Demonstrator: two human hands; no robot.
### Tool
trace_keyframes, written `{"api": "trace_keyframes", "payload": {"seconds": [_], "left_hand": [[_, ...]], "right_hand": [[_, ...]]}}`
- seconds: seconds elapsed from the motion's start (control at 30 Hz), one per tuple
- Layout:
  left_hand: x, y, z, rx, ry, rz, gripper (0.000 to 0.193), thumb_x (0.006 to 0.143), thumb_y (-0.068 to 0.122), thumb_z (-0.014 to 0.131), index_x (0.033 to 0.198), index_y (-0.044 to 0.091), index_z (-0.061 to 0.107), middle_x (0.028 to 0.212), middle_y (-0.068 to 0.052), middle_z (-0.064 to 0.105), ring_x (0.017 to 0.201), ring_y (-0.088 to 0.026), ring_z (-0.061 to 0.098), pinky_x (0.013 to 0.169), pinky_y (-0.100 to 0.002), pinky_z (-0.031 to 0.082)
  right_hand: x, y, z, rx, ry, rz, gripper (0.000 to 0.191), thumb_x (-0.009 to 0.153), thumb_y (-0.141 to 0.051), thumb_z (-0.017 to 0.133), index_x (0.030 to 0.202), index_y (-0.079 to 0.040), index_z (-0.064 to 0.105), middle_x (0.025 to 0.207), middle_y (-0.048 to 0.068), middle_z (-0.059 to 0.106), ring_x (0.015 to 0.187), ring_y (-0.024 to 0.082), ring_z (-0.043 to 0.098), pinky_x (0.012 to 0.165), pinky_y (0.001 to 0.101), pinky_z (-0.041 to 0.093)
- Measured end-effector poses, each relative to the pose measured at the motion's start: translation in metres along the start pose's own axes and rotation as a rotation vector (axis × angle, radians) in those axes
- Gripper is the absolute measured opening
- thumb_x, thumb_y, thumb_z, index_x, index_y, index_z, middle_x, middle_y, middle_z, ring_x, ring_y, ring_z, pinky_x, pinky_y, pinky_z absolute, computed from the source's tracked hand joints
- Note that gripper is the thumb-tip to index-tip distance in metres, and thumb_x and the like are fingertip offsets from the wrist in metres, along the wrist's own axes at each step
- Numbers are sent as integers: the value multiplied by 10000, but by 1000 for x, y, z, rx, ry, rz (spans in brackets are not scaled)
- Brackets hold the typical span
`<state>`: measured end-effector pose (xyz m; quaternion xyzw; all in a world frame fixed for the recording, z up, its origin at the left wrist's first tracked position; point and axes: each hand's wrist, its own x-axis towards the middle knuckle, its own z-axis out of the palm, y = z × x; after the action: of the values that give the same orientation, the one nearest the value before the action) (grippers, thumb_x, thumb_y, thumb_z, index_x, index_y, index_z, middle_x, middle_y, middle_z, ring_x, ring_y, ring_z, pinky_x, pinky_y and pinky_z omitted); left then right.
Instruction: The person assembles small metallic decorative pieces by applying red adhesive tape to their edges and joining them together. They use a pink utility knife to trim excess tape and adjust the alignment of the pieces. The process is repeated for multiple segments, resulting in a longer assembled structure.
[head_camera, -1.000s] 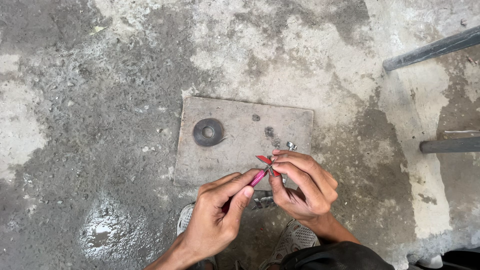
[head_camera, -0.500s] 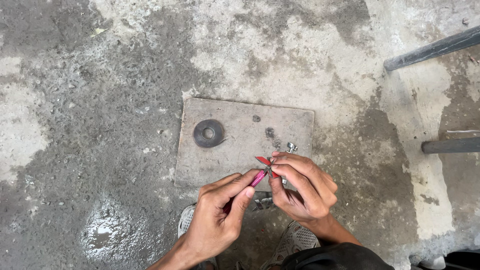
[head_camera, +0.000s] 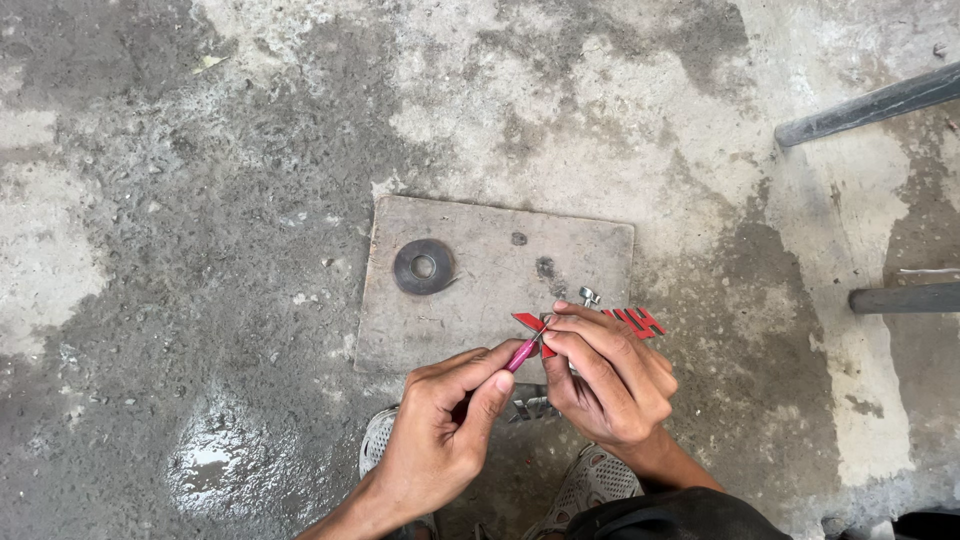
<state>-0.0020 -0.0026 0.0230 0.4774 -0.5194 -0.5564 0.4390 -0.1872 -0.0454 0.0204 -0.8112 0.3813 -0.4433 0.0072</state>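
The left hand (head_camera: 445, 440) pinches a slim pink tool (head_camera: 524, 352) against a flat red emblem (head_camera: 640, 321) gripped in the right hand (head_camera: 605, 375), above a wooden board (head_camera: 480, 310) with a dark ring (head_camera: 423, 267) at ten o'clock.

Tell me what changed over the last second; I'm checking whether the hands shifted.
Almost nothing. The left hand keeps the pink-handled tool against the red piece, which the right hand still pinches. The board, the dark ring and the small screw lie as before.
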Motion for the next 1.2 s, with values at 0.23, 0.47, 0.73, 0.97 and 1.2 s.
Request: {"api": "trace_keyframes", "payload": {"seconds": [0.23, 0.47, 0.73, 0.97, 1.2], "left_hand": [[-3, -4, -2, -2, -5, -8, 316, 999, 104, 621, 1280, -11, 707, 721, -29, 637, 614, -61, 508, 519, -257, 435], [-8, -8, -1, -208, -60, -182, 343, 1024, 117, 572, 1325, 15, 703, 675, 20, 560, 558, -36, 454, 477, -222, 395], [-8, -10, 0, -391, -91, -286, 374, 1032, 127, 552, 1369, 26, 680, 685, 40, 525, 560, -30, 426, 476, -207, 378], [-5, -9, 4, -157, 9, -115, 347, 1008, 90, 607, 1333, 1, 689, 712, 6, 595, 613, -41, 484, 518, -221, 422], [-5, -7, 4, -95, 46, -18, 319, 995, 65, 619, 1288, -36, 693, 786, -21, 655, 650, -45, 529, 536, -228, 450]], "right_hand": [[-1, 2, 3, 6, -5, -5, 187, 813, 61, 811, 976, 13, 736, 970, 126, 729, 965, 307, 777, 825, 352, 637], [-3, 4, 3, -16, -4, -48, 206, 810, 76, 800, 994, 13, 731, 987, 122, 738, 972, 316, 774, 820, 347, 636], [-3, 4, 1, -41, -27, -49, 218, 812, 48, 825, 1006, -2, 738, 1008, 122, 745, 990, 311, 771, 826, 343, 666], [-3, 3, 4, -52, -20, -46, 219, 811, 58, 823, 1005, -4, 741, 996, 119, 745, 994, 313, 767, 823, 339, 679], [-4, 3, 5, -31, -4, -22, 235, 791, 86, 817, 994, -2, 734, 993, 123, 742, 1002, 319, 766, 829, 344, 667]]}}
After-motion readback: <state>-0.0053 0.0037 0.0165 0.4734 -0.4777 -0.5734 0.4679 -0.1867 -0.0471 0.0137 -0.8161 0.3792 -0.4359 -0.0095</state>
